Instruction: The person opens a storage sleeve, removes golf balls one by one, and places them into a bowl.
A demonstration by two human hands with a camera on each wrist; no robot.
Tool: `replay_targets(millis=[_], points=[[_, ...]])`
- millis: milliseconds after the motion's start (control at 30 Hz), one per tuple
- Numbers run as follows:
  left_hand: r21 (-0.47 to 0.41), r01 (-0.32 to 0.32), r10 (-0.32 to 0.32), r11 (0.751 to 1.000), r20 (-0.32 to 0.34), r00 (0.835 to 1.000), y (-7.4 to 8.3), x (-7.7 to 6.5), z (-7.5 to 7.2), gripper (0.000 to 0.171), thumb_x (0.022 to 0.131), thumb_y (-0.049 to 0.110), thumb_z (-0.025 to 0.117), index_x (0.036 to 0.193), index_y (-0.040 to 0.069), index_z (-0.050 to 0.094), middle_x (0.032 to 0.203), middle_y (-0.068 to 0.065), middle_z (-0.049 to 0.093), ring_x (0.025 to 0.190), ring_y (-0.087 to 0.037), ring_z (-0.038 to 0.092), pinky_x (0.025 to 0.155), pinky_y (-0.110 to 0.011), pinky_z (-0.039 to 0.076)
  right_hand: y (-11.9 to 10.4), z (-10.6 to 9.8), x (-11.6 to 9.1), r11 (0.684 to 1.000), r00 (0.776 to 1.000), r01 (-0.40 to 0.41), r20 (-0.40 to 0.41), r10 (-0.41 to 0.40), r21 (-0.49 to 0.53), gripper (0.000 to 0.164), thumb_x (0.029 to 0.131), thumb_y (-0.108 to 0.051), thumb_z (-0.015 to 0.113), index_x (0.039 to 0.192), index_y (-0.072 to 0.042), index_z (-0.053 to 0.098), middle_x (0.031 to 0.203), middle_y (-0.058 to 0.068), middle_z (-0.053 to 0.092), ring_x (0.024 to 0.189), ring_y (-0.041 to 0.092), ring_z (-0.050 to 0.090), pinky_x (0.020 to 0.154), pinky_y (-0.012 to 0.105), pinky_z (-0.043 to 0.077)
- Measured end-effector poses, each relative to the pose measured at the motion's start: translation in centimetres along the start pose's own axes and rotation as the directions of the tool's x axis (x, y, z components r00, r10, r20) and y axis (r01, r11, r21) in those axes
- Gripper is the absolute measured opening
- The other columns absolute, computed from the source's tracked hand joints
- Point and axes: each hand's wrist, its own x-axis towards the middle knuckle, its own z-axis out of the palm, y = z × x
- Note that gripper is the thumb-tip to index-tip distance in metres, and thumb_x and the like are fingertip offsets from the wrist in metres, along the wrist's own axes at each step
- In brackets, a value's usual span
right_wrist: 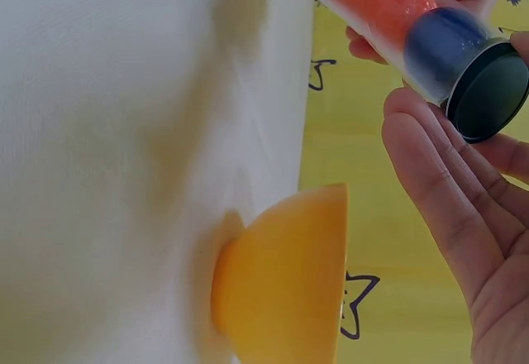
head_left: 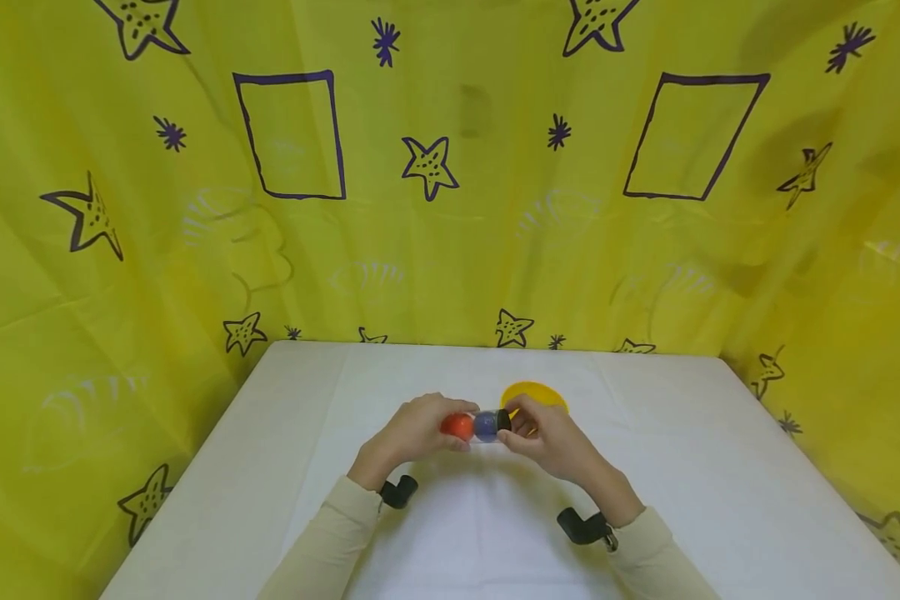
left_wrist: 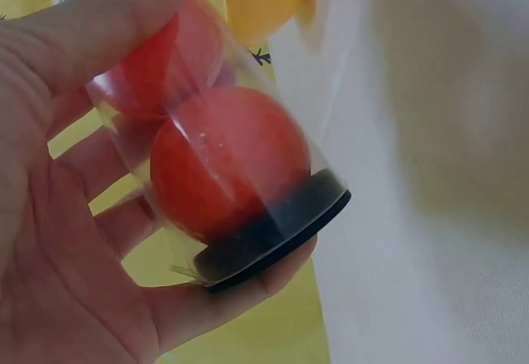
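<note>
Clear tube point(head_left: 486, 427) is held up over the middle of the table point(head_left: 450, 533) by two hands. At nine o'clock, the left hand point(head_left: 420, 429) has its grip curled around the tube. At three o'clock, the right hand point(head_left: 557, 440) has a small grip, with thumb and fingers pinching the black cap point(right_wrist: 493, 91). Two red balls point(left_wrist: 231, 165) and a blue ball point(right_wrist: 445, 50) sit inside, the blue one next to that cap. A yellow bowl point(right_wrist: 277, 285) is at two o'clock from the tube, near the right hand. If a hard tug popped the cap off, the blue ball could roll out toward three o'clock and bounce away. The tube looks smooth, so a loose left grip might let it slip. A big squeeze could bend it. A quick jerk of the right hand might bump the bowl.
</note>
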Motion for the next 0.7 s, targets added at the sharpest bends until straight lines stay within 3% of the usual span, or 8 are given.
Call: replay_targets(millis=[167,467,700], points=[[0.018,0.016,-0.016,1.000,0.037,0.999,-0.3,-0.1,0.1,0.052,0.085,0.028,0.084,0.134,0.022,0.068,0.118,-0.003,0.072,0.100,-0.018,0.060,0.086,-0.033,0.052,0.4,0.6,-0.1,1.000,0.999,0.025,0.035,-0.025,0.005,0.027,0.095,-0.023,0.074,0.113,-0.007,0.062,0.087,-0.003,0.072,0.077,0.004,0.064,0.072,0.023,0.056],[0.058,0.010,-0.016,0.998,0.093,0.996,-0.9,-0.3,0.2,0.053,0.085,0.032,0.084,0.135,0.023,0.068,0.116,-0.001,0.072,0.099,-0.015,0.060,0.085,-0.030,0.052,1.2,1.9,-0.3,0.997,0.997,0.073,0.026,-0.074,0.015,0.025,0.094,-0.019,0.074,0.110,-0.006,0.062,0.086,-0.001,0.073,0.074,0.003,0.063,0.070,0.022,0.057],[0.034,0.010,-0.014,0.999,0.118,0.993,-1.2,-0.3,0.1,0.054,0.084,0.031,0.085,0.134,0.022,0.068,0.119,0.001,0.073,0.099,-0.013,0.060,0.086,-0.029,0.052,1.3,2.2,-0.2,0.994,0.994,0.104,0.021,-0.105,0.038,0.022,0.093,-0.017,0.075,0.108,-0.007,0.063,0.085,0.000,0.073,0.073,0.002,0.063,0.069,0.024,0.058]])
